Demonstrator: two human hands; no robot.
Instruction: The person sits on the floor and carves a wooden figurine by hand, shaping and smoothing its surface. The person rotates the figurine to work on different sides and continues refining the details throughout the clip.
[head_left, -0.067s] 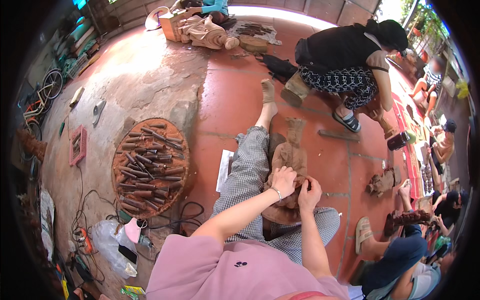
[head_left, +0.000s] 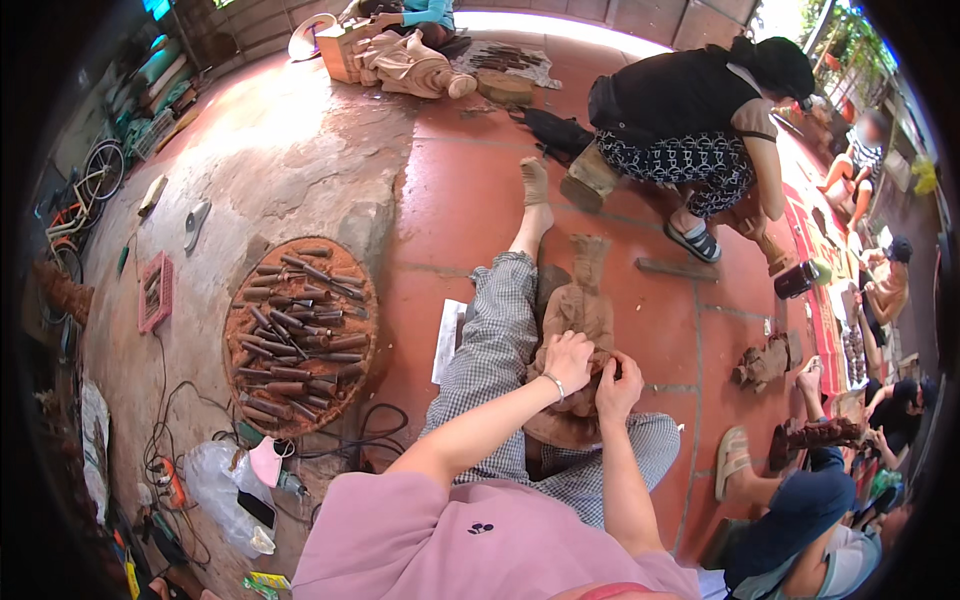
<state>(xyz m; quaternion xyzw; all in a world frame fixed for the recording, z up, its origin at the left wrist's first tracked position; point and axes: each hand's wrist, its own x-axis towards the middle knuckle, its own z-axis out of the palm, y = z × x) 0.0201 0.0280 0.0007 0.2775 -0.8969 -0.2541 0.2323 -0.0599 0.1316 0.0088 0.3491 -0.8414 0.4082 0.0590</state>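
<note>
A carved brown wooden figure (head_left: 580, 310) lies on the red tiles between my legs, its narrow end pointing away from me and its broad base near my lap. My left hand (head_left: 568, 364), with a bracelet at the wrist, rests on the middle of the carving, fingers bent and pressed together against it. Close beside it, at the figure's right edge, my right hand (head_left: 620, 386) is closed in a pinch. Whatever lies between the fingers of either hand is too small or hidden to make out.
A round tray (head_left: 376, 330) of wood chips holds several chisels at my left. Cables, a plastic bag (head_left: 215, 490) and a pink basket (head_left: 155, 292) lie farther left. A co-worker in black (head_left: 690, 120) crouches ahead right. A wooden piece (head_left: 765, 362) lies at right.
My hands keep almost the same place on the carving. At the right, another person's sandalled foot has shifted slightly.
</note>
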